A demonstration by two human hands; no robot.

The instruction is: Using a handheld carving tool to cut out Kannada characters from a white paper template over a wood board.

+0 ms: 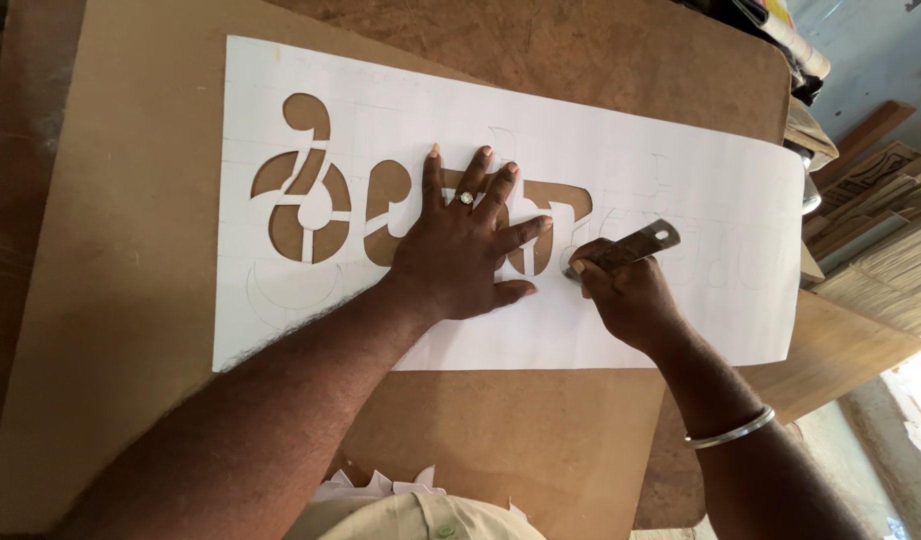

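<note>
Sheet (621,170): white, cut shapes, lay on board (131,250)
Left hand (461,245): fingers splayed flat, pressing sheet
Right hand (626,295): clenched around knife (636,243)

A white paper sheet (621,330) is laid flat, with curved shapes cut through. A metal cutting knife (636,243) is tilted on it.

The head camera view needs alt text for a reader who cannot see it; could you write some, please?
A person's left hand presses flat on a long white paper stencil while the right hand cuts it with a metal knife. The sheet lies on a brown board.
</note>
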